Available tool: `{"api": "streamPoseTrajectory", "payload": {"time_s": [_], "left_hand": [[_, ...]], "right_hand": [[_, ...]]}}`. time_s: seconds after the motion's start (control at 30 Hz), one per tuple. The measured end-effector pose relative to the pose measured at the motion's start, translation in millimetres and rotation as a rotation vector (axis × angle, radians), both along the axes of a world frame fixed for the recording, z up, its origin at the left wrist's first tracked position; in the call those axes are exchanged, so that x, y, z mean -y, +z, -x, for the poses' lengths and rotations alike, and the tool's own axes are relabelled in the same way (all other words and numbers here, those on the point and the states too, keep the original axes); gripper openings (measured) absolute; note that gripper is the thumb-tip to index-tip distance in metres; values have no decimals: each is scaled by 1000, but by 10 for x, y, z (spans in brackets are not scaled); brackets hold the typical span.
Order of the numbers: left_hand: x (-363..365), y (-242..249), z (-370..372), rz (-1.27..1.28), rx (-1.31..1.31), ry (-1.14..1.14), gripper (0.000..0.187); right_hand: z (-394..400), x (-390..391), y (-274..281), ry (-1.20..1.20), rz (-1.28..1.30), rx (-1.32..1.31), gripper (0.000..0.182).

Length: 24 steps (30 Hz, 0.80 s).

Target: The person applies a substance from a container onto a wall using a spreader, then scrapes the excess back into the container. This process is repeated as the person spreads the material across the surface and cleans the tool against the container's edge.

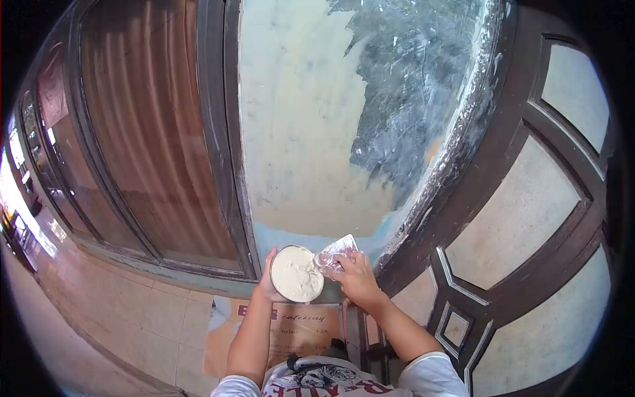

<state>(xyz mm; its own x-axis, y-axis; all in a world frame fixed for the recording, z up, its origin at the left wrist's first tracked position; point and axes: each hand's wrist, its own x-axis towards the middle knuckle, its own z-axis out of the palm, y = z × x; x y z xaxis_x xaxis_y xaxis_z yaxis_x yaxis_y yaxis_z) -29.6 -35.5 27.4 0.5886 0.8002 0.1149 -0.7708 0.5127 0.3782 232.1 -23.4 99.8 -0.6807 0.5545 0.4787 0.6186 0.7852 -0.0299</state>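
Note:
My left hand (266,283) is wrapped around the side of a round bowl (273,281) and holds it up at waist height. Thick off-white paste (297,272), looking like wall putty, fills the bowl, its surface lumpy on the right. In my right hand (357,279), a flat putty scraper (338,249) smeared with white is gripped by the fingers, its lower edge close to the bowl's right rim. Ahead stands a wall panel (297,126), cream-coated on the left, with a bare dark grey patch (410,99) at upper right.
A dark-framed window (152,132) with a brown curtain is on the left. To the right is a brown door (509,212) with pale panels. A printed catering banner (231,331) lies on the tiled floor (145,317) below me.

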Motion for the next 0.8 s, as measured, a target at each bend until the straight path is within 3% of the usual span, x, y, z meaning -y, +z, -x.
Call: {"api": "streamPoseTrajectory", "payload": {"time_s": [0.13, 0.37, 0.53, 0.8], "left_hand": [[-34, -77, -21, -32, 97, -62, 96], [-57, -104, -111, -60, 26, -44, 97], [-55, -46, -188, -78, -220, 58, 96], [-23, -6, -321, -50, -309, 86, 93]], "right_hand": [[-26, 23, 46, -18, -32, -13, 47], [-40, -20, 12, -53, -40, -25, 51], [-19, -39, 18, -75, -76, -20, 52], [89, -5, -4, -109, -125, -60, 49]]}}
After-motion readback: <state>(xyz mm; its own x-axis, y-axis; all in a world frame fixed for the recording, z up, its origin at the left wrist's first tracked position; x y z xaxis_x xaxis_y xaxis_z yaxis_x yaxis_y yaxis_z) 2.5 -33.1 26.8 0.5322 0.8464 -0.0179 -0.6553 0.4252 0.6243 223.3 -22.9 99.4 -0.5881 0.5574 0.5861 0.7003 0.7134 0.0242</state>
